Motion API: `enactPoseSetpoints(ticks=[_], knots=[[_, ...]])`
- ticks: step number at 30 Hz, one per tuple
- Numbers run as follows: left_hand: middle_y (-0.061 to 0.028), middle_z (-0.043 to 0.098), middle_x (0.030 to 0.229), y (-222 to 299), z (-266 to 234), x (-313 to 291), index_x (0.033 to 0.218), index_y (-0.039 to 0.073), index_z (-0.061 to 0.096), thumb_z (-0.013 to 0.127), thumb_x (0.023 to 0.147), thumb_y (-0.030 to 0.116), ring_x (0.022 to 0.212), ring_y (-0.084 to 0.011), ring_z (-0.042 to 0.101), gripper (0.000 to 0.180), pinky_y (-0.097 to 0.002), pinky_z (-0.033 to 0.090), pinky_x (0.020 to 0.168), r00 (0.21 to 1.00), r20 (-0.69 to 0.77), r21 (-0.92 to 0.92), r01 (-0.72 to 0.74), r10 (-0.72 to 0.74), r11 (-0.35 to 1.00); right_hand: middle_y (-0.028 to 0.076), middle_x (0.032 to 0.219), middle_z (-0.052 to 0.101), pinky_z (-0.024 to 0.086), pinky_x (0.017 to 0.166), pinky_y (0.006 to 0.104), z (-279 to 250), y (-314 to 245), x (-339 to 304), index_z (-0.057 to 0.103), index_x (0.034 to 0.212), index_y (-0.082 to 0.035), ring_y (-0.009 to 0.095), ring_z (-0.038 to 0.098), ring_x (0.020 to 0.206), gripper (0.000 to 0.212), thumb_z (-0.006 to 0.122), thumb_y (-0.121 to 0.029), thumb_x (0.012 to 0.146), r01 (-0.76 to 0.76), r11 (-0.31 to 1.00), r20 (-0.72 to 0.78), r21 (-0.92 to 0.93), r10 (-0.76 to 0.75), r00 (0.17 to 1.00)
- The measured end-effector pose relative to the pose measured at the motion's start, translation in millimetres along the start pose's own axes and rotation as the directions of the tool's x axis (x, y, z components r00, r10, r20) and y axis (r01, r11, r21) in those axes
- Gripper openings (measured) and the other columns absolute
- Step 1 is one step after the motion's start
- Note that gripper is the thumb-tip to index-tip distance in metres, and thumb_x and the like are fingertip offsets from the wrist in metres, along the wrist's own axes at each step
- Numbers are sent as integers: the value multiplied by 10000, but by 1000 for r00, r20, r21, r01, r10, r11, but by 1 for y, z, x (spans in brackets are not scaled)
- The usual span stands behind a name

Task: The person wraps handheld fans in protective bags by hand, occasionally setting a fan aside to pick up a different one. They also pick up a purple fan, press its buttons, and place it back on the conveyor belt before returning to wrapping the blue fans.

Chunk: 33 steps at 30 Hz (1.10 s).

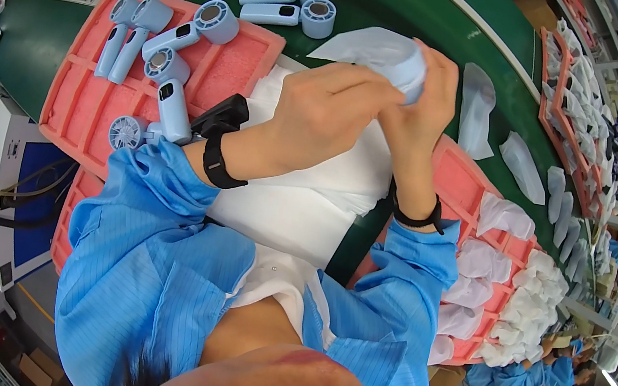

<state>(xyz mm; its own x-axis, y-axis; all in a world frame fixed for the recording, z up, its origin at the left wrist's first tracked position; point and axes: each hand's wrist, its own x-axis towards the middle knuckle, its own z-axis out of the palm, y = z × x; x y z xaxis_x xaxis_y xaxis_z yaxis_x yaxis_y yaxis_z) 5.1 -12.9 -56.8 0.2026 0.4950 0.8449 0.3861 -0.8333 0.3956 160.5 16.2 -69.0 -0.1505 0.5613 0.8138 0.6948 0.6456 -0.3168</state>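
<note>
Beyond the white sheets (pixel 280 217), the right hand (pixel 430 103) curled around the round end of a pale wrapped piece (pixel 374 48) — its palm the nearer — while the left hand (pixel 326 114) pinched the near edge; the long axis ran leftward across the sheets' far side.

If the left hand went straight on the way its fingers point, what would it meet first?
The left hand would likely press into the pale blue item, then the right hand beyond; exact depth is unclear.

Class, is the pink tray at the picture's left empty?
No: several pale-blue handheld fans lie on the pink tray.
</note>
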Motion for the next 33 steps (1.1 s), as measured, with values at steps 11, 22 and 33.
enactPoseSetpoints(ticks=[11, 22, 33], knots=[[-115, 535, 1153, -18, -15, 21, 1108, 107, 593, 724, 671, 33, 958, -240, 570, 462, -315, 483, 759, 982, 99, -331, 183, -159, 926, 118, 1058, 557, 472, 801, 337, -27, -22, 10, 457, 1221, -13, 221, 557, 1014, 662, 761, -67, 636, -371, 762, 354, 531, 198, 914], [-65, 504, 1161, -16, -7, 16, 988, 67, 639, 784, 693, 108, 1056, -218, 485, 331, -316, 400, 878, 920, -132, -440, 279, -369, 854, 138, 873, 642, 498, 695, 321, -19, -6, 5, 521, 1143, -5, 280, 652, 832, 530, 751, -35, 667, -147, 937, 172, -316, 209, 963], [-64, 531, 986, -37, -18, 14, 787, 71, 660, 768, 705, 156, 866, -216, 522, 160, -293, 414, 709, 780, -195, -371, 502, -595, 781, 180, 880, 651, 490, 690, 352, -41, -7, 6, 555, 1040, -13, 299, 651, 804, 320, 689, -150, 784, -580, 792, 716, 190, 292, 634]])
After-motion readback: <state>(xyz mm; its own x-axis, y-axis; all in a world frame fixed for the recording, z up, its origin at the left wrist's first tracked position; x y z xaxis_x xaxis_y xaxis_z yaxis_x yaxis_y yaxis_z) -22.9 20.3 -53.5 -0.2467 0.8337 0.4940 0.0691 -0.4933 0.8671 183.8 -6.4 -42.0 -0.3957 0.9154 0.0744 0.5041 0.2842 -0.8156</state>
